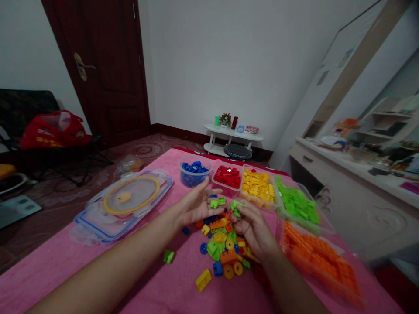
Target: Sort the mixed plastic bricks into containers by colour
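Observation:
My left hand (199, 203) is turned palm up over the pile, with its thumb raised. Light green toy building bricks (218, 202) lie on its fingers, and a small blue piece (213, 196) shows beside them. Close by on the right, my right hand (250, 222) pinches another green brick (235, 207) between thumb and fingers. Below both hands spreads a mixed pile of toy bricks (218, 248) in green, orange, yellow and blue, with round wheel pieces among them. The right hand partly covers the pile's right side.
Beyond the pile stand clear tubs of blue (194, 179), red (225, 189) and yellow bricks (258, 203). Green (298, 205) and orange bricks (322, 261) fill tubs at right. Stacked lids (122, 205) lie left on the pink cloth (144, 290). A loose green brick (168, 256) sits near my left forearm.

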{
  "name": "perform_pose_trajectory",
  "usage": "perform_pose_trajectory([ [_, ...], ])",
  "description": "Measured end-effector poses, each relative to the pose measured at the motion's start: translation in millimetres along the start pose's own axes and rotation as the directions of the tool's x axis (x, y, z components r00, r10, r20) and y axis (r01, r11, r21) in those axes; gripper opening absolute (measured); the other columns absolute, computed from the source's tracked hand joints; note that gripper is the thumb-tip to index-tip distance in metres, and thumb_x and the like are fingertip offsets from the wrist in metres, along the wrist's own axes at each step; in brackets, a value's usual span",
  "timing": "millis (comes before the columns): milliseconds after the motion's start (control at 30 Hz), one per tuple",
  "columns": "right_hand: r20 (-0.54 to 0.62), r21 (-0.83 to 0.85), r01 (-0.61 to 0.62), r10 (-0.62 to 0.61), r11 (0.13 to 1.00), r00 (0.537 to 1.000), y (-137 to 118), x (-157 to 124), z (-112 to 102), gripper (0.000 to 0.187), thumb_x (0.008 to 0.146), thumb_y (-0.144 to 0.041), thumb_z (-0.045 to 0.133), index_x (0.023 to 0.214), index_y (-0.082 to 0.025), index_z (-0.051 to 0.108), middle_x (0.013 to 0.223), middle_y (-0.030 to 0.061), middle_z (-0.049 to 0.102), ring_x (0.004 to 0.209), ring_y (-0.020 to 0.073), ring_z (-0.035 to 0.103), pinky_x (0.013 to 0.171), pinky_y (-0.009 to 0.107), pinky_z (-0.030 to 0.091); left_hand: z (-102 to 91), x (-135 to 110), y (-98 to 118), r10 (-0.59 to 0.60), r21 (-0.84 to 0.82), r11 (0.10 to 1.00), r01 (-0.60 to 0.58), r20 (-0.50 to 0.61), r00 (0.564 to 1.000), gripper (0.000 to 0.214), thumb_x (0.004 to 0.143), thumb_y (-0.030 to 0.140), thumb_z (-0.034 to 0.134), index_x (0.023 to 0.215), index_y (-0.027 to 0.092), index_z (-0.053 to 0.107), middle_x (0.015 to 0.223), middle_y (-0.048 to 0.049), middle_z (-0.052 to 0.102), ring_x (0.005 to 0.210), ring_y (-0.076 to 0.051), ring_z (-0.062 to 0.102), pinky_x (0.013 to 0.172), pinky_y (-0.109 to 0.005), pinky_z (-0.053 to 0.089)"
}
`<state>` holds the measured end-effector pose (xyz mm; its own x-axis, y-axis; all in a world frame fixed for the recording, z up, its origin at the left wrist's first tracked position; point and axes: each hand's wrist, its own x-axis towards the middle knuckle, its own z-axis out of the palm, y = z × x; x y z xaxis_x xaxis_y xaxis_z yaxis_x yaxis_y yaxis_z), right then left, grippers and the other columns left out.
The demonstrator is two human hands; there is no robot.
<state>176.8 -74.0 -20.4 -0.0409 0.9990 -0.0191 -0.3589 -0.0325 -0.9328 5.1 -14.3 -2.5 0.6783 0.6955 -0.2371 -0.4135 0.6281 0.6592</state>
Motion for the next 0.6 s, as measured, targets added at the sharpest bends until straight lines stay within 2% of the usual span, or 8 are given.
perform_pose_trajectory([
  [133, 0.007, -0.185, 0.030, -0.029, 0.982, 1.000, 3, 0, 2, 0.028, 0.074, -0.033, 0.064, 0.094, -0.018, 0.053, 0.056, -0.0051, 0.053, 0.043, 0.0056, 0.042, 0.037, 0.015, 0.028, -3.7, 3, -2, -0.023, -0.081, 0.996, 0.023, 0.003, 1.000, 0.054, 0.084, 0.057, 0.046, 0.107, 0.007, 0.052, 0.085, -0.0109, 0.063, 0.081, -0.019, 0.064, 0.083, -0.033, 0.050],
  [233, -0.003, -0.388, 0.047, -0.052, 0.921, 0.999, -2, 1, 0, 0.042, 0.074, -0.033, 0.062, 0.112, -0.018, 0.051, 0.051, -0.0070, 0.051, 0.040, 0.0070, 0.041, 0.037, 0.017, 0.030, -6.2, 4, -5, -0.030, -0.075, 0.997, 0.032, 0.022, 0.999, 0.047, 0.086, 0.050, 0.047, 0.106, 0.008, 0.052, 0.084, -0.0103, 0.063, 0.078, -0.018, 0.065, 0.084, -0.034, 0.050],
  [333, 0.030, -0.571, 0.068, -0.062, 0.818, 0.998, -6, 0, -3, 0.054, 0.072, -0.028, 0.062, 0.123, -0.019, 0.051, 0.064, -0.0026, 0.060, 0.049, 0.0115, 0.053, 0.044, 0.021, 0.041, -5.1, 3, -7, -0.038, -0.054, 0.998, 0.041, 0.061, 0.997, 0.041, 0.089, 0.045, 0.046, 0.107, 0.008, 0.053, 0.086, -0.0111, 0.064, 0.079, -0.018, 0.065, 0.082, -0.034, 0.051],
  [400, 0.089, -0.671, 0.123, -0.085, 0.731, 0.992, -6, 0, -3, 0.050, 0.070, -0.023, 0.062, 0.120, -0.019, 0.057, 0.083, 0.0029, 0.067, 0.070, 0.0168, 0.062, 0.060, 0.027, 0.050, -3.2, 2, -9, -0.044, -0.042, 0.998, 0.048, 0.091, 0.995, 0.039, 0.090, 0.042, 0.045, 0.107, 0.009, 0.053, 0.086, -0.0110, 0.064, 0.078, -0.018, 0.065, 0.080, -0.033, 0.052],
  [500, 0.164, -0.753, 0.212, -0.135, 0.624, 0.977, -5, 0, -1, 0.042, 0.070, -0.019, 0.059, 0.111, -0.018, 0.063, 0.105, 0.0062, 0.067, 0.095, 0.0211, 0.061, 0.085, 0.034, 0.048, -0.6, 2, -13, -0.041, -0.035, 0.998, 0.045, 0.096, 0.994, 0.033, 0.090, 0.037, 0.047, 0.106, 0.009, 0.055, 0.088, -0.0106, 0.064, 0.082, -0.018, 0.065, 0.082, -0.032, 0.051],
  [600, 0.180, -0.761, 0.248, -0.172, 0.599, 0.968, -10, -1, -1, 0.042, 0.071, -0.017, 0.056, 0.112, -0.017, 0.063, 0.111, 0.0061, 0.066, 0.099, 0.0203, 0.061, 0.088, 0.033, 0.047, 0.3, 4, -16, -0.026, -0.061, 0.998, 0.030, 0.068, 0.997, 0.029, 0.089, 0.033, 0.050, 0.104, 0.009, 0.055, 0.095, -0.0125, 0.064, 0.091, -0.020, 0.065, 0.087, -0.033, 0.050],
])
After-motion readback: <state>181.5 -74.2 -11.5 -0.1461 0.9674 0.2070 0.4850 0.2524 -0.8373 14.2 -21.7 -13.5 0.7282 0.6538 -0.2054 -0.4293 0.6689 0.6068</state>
